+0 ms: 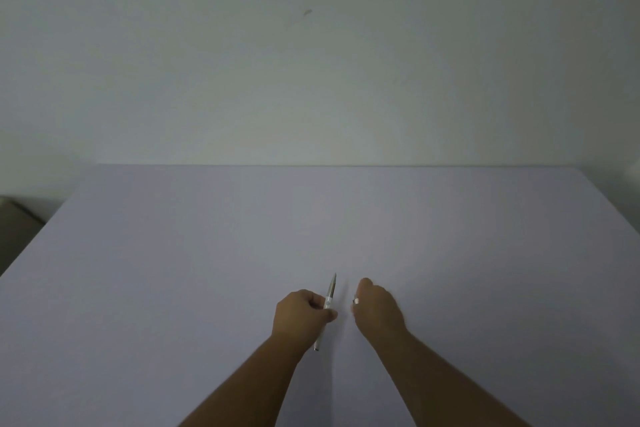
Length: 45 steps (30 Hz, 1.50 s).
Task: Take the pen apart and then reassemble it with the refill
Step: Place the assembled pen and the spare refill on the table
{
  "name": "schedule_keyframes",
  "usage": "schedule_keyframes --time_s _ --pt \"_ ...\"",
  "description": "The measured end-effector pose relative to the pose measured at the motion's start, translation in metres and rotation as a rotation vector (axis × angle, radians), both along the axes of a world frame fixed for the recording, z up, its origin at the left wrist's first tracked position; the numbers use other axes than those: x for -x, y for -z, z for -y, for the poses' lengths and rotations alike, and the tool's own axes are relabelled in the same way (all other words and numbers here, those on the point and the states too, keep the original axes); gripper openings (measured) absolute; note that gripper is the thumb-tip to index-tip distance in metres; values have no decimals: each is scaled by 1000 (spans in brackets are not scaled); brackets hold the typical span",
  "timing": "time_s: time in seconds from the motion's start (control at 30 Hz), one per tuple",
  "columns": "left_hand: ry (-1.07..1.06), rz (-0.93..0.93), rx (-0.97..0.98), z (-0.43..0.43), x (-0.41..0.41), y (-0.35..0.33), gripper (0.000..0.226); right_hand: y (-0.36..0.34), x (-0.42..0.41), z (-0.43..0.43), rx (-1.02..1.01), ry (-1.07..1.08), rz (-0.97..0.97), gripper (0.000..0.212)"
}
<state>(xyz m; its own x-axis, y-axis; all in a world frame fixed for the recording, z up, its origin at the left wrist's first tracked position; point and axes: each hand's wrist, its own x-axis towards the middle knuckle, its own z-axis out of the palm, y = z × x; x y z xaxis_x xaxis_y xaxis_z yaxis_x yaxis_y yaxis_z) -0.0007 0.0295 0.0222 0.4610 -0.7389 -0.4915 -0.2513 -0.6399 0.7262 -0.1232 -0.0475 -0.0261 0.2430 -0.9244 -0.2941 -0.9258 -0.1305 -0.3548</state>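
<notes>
pen (pixel 329 300) in left hand (pixel 300 315), right hand (pixel 375 310) just beside (over table (pixel 173 270)).

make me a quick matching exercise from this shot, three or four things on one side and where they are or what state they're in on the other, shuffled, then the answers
Things:
1. pen
2. left hand
3. right hand
4. table

States:
A. curled loosely beside the pen, not touching it, a small silvery thing by its thumb
B. wide, pale lilac, running back to the wall
C. closed around the middle of a slim shaft
D. silvery, tip pointing away from the person, held above the surface

Pairs: 1-D, 2-C, 3-A, 4-B
</notes>
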Motion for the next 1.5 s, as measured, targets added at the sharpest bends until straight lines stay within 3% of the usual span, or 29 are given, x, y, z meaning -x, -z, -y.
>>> schedule_keyframes --time_s 0.07,0.13,0.27,0.37,0.63,0.73,1.1,1.2,1.37,1.5 --pt "4 1 -4 0 -1 1 12 -3 -4 2 -16 61 85 26" --pt "11 11 -12 0 -1 2 13 -12 -7 7 -76 196 288 31" --pt "23 25 -32 3 1 1 17 -38 -13 25 -235 484 853 15" --pt "30 30 -38 5 4 0 18 -53 -15 33 -317 552 1009 12" --pt "31 35 1 9 7 -5 17 -59 -9 18 -461 358 927 10" --pt "26 34 3 9 8 -4 20 -59 -7 14 -481 357 896 17" --pt "28 56 1 11 11 2 19 -54 -5 14 -481 349 857 15" --pt "-3 42 -24 11 10 10 14 -45 -7 15 -364 380 681 27" --pt "-56 44 -68 11 12 29 23 -26 11 14 -113 251 214 22" --pt "-54 89 -93 10 16 42 18 -12 25 8 -121 264 124 24"
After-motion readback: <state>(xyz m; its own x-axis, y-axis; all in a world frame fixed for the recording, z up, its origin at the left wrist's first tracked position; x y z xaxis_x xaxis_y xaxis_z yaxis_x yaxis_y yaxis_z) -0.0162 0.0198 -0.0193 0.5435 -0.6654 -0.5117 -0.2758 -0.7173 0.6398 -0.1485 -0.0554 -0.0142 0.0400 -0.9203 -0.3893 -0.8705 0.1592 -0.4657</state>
